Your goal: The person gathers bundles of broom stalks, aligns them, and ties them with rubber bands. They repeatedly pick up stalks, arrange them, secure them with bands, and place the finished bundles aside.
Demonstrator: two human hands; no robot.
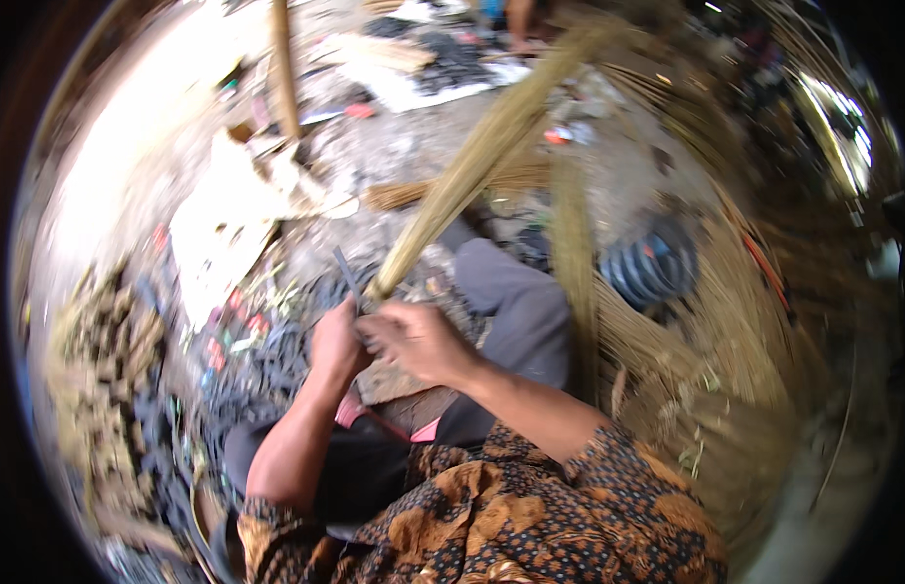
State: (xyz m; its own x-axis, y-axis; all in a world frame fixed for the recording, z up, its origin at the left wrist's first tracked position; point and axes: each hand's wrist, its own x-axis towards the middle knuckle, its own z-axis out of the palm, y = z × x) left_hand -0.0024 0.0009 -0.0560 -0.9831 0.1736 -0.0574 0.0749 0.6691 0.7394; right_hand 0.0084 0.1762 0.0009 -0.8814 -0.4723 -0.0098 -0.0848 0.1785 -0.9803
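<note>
A long bundle of thin tan sticks [472,165], bound tight like a broom head, runs from the person's hands up and to the right, where its far end fans out and blurs near the top of the view. Its lower end sits at the hands, just above the person's lap. The left hand [335,341] is closed around the base of the bundle, with a thin dark strip [347,277] standing up from the grip beside the sticks. The right hand [418,341] is clenched just beside the left, touching it, with its fingers curled at the bundle's base; what exactly it pinches cannot be told through the blur.

Both forearms come in from the lower edge, out of short sleeves of a brown and orange patterned shirt [530,516]. A knee in grey trousers [520,302] lies just behind the right hand. A small pink piece [350,409] shows under the hands, by the lap.

To the right, heaps of the same tan sticks [705,331] curve around, with 1 dark blue round object [652,268] lying among them. A second, shorter bundle [413,193] lies on the ground behind the held one. To the left, pale scraps of paper or cardboard [223,219] and dark litter [277,350] cover the ground, and a wooden pole [285,68] stands near the top.
</note>
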